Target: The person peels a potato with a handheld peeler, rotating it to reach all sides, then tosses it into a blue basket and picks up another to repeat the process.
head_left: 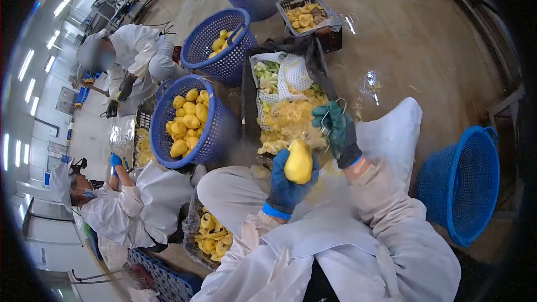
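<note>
My left hand point(285, 189), in a blue glove, is closed around a smooth peeled yellow fruit point(298, 163) that looks like a mango. Its narrower end points up, away from me. To its right, my right hand point(338, 134), in a dark green-coated glove, grips a thin metal peeler point(324, 130) with a bent wire frame. Fingers partly cover the tool, and its blade is hard to make out. Both hands are over the near end of a dark lined crate point(244, 103) heaped with yellow peelings point(288, 116). The fruit and the peeler are apart.
A blue basket point(226, 126) of yellow fruit stands left of the crate, with more baskets point(190, 50) point(263, 0) behind. Another blue basket point(447, 190) is at right. Two people in white point(140, 207) point(134, 45) work at left. The floor point(403, 39) looks wet.
</note>
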